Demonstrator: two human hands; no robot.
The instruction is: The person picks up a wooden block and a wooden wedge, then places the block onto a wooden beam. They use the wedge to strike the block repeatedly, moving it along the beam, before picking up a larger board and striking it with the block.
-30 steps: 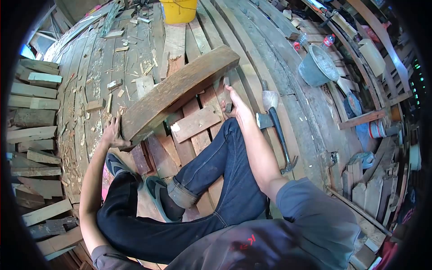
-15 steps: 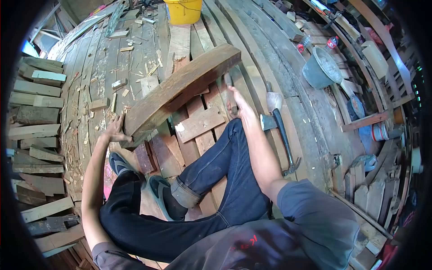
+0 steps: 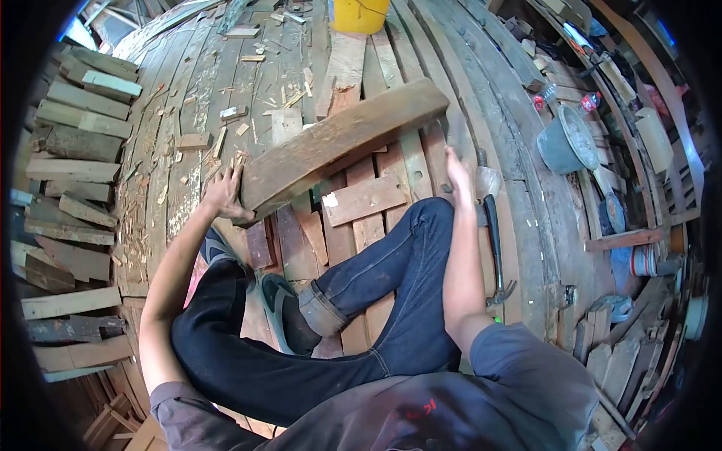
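A thick wooden beam (image 3: 338, 143) lies slantwise in front of my crossed legs, over several smaller boards. My left hand (image 3: 224, 194) grips its near left end, fingers spread along the end and thumb at the lower corner. Beyond the far right end, my right hand (image 3: 458, 173) is raised above my knee. Its fingers are curled, and a blurred object shows about them that I cannot make out. A short plank (image 3: 363, 200) lies between the beam and my knee. Right of my forearm rests a claw hammer (image 3: 494, 248) with a black handle.
A yellow bucket (image 3: 358, 16) stands at the top. A grey bucket (image 3: 565, 143) sits to the right, beside a trowel (image 3: 613, 203). Stacked timber offcuts (image 3: 79, 169) line the left side. Wood chips and a small block (image 3: 195, 141) lie on the plank floor.
The view has shifted, so most things appear farther right. My right hand has moved off the beam's side, out to the right. My left hand stays at the beam's end.
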